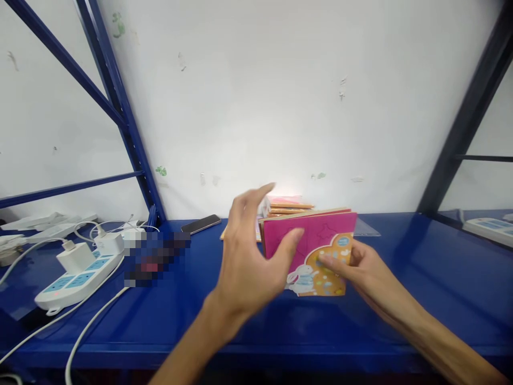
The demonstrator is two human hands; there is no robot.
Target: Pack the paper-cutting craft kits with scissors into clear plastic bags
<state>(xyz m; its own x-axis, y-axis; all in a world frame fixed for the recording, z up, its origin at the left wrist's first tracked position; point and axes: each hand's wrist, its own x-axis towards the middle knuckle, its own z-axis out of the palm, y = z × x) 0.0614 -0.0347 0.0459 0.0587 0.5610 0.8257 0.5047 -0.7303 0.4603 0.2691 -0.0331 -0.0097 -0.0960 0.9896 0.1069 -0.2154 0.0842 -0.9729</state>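
Observation:
A pink board (pixel 320 240) with a cartoon rabbit and orange picture stands tilted on edge on the blue shelf (pixel 420 278). My right hand (pixel 366 270) grips its lower right side, thumb on the front. My left hand (pixel 250 251) is open with fingers spread, its thumb touching the board's left face. Behind the board lies a small stack of wooden boards (pixel 288 206).
A black phone (pixel 201 224) lies flat near the wall. At the left are a white power strip (pixel 78 278) with plugged chargers (pixel 108 243) and white cables. Blue frame posts (pixel 132 133) rise at left; a dark post (pixel 465 123) at right.

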